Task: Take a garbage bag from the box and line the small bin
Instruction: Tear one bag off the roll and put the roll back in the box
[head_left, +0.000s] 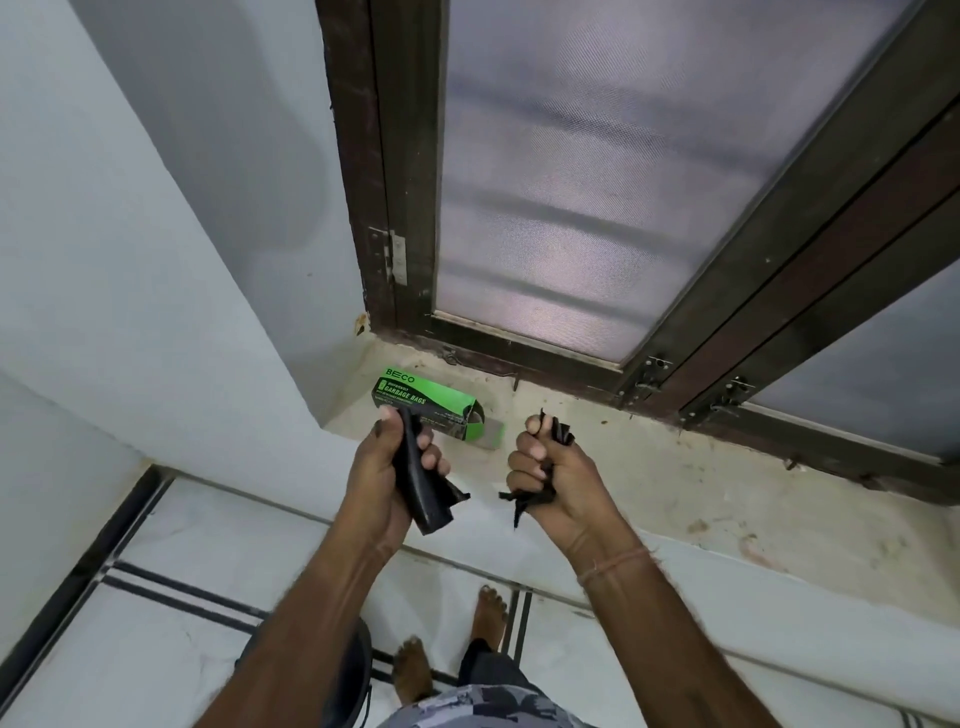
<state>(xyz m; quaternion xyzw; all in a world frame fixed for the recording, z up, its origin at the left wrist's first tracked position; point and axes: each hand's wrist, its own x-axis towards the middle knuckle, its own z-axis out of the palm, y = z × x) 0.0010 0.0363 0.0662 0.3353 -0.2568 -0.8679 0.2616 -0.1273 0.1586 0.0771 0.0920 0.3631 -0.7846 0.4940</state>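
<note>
A green and black garbage bag box (421, 397) lies on the stone window sill (675, 483), its open end facing right. My left hand (387, 470) is closed around a black roll of garbage bags (428, 491), just in front of the box. My right hand (550, 475) is clenched on a crumpled black garbage bag (558, 434), with ends sticking out above and below the fist. The two black pieces are apart, with a gap between them. A dark round small bin (356, 670) shows on the floor beneath my left forearm, mostly hidden.
A dark wooden window frame (405, 218) with frosted glass rises behind the sill. A white wall (156, 260) stands on the left. Below is a white tiled floor (171, 561) with black lines, and my bare feet (452, 644) stand on it.
</note>
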